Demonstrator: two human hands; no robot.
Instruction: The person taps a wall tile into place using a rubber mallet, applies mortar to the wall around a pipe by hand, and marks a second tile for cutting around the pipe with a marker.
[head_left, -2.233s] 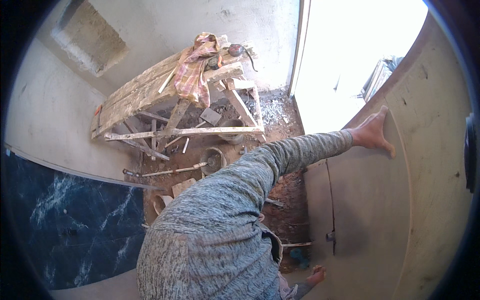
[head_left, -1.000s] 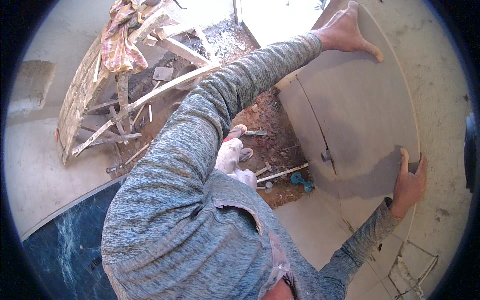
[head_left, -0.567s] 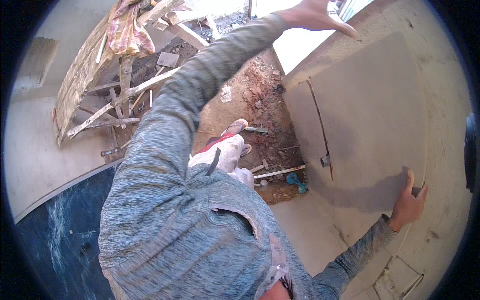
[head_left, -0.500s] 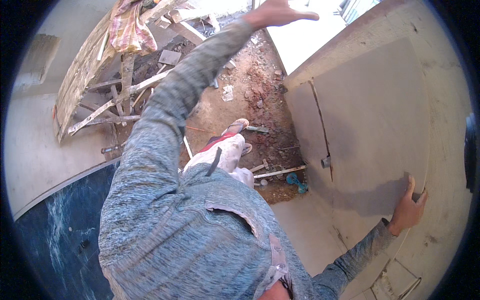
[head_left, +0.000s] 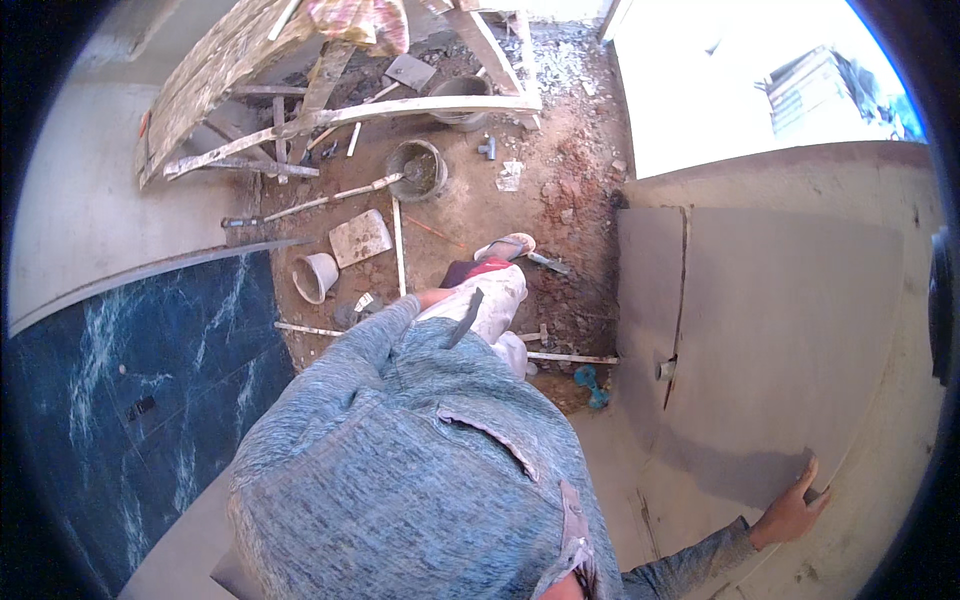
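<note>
My right hand rests on the grey wall at the right, beside the lower edge of a darker, damp-looking patch. Its thumb and a finger point up and stand apart; nothing shows held between them. Close by, a thin pale line runs down the wall. My left hand is low at my thigh, against my white trousers. Only its back and wrist show past the grey-blue sleeve, and the fingers are hidden.
A timber scaffold stands at the far left, with a cloth over it. Below are a mortar bucket, a white bucket and a square tile. Rubble covers the floor. A pipe stub juts from the wall.
My left arm has swung down from its raised, outstretched position to my thigh. My right hand stays on the wall. The view has shifted, showing more floor and buckets.
</note>
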